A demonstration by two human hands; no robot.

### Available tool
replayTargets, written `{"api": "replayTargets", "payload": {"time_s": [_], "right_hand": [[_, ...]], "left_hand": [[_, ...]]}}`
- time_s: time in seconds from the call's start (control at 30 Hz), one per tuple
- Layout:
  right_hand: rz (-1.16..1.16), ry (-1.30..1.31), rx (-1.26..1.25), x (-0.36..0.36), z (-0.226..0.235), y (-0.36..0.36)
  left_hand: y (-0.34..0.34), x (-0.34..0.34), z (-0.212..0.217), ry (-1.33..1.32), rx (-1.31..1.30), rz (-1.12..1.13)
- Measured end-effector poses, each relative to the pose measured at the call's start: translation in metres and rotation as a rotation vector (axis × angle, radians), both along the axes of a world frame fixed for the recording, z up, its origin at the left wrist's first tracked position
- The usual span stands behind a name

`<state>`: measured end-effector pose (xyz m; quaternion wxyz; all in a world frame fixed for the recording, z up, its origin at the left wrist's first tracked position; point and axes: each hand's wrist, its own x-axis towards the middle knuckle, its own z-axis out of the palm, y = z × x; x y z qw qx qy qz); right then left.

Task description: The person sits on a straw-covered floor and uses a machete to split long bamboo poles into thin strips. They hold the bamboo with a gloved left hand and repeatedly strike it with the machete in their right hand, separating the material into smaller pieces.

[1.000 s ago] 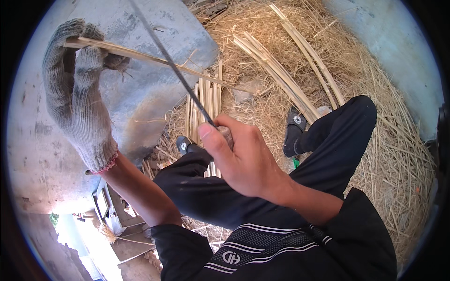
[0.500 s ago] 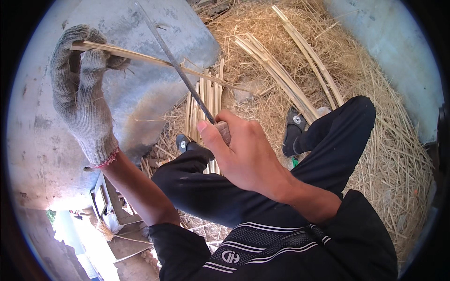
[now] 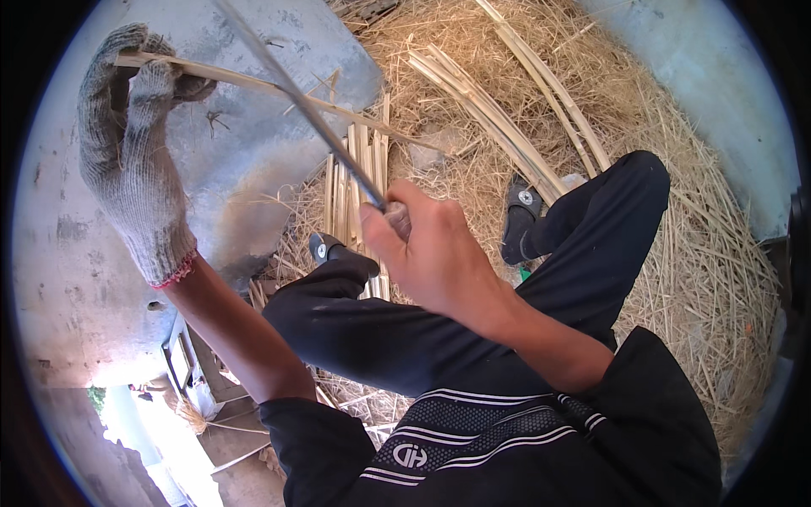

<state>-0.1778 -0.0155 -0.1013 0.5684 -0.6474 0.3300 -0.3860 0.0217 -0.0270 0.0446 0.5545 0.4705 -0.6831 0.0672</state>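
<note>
My left hand [image 3: 139, 165], in a grey knitted glove with a red cuff edge, is closed around one end of a thin pale split-bamboo strip [image 3: 241, 80]. The strip reaches rightward and tapers to a fine tip. My bare right hand [image 3: 452, 262] grips the brown handle [image 3: 398, 221] of a long, narrow knife [image 3: 317, 122]. Its dark blade slants up to the left and crosses the strip in view, slightly blurred; I cannot tell whether they touch. Thin, curled shavings [image 3: 328, 84] show near the crossing.
Pale strips [image 3: 363, 169] lie beyond my left shoe [image 3: 323, 247]. More bundles [image 3: 490, 118] and long strips [image 3: 553, 89] rest on shavings [image 3: 693, 279] covering the ground. A grey slab [image 3: 279, 59] stands at left; another pale panel [image 3: 701, 84] is at far right.
The knife blade looks broader and more blurred, and its handle sits slightly higher in the picture. Both hands keep their hold. The whole view has shifted a little.
</note>
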Motion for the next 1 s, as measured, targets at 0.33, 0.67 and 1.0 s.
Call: {"api": "replayTargets", "payload": {"time_s": [0.33, 0.67, 1.0], "right_hand": [[-0.127, 0.280, 0.086, -0.009, -0.070, -0.039], [-0.185, 0.443, 0.249, 0.009, -0.168, -0.055], [-0.055, 0.404, 0.242, 0.028, -0.134, -0.073]], "left_hand": [[-0.017, -0.008, -0.002, -0.015, -0.033, -0.045], [-0.014, -0.001, -0.004, -0.025, -0.059, 0.057], [-0.057, -0.006, 0.008, 0.182, -0.404, -0.195]]}}
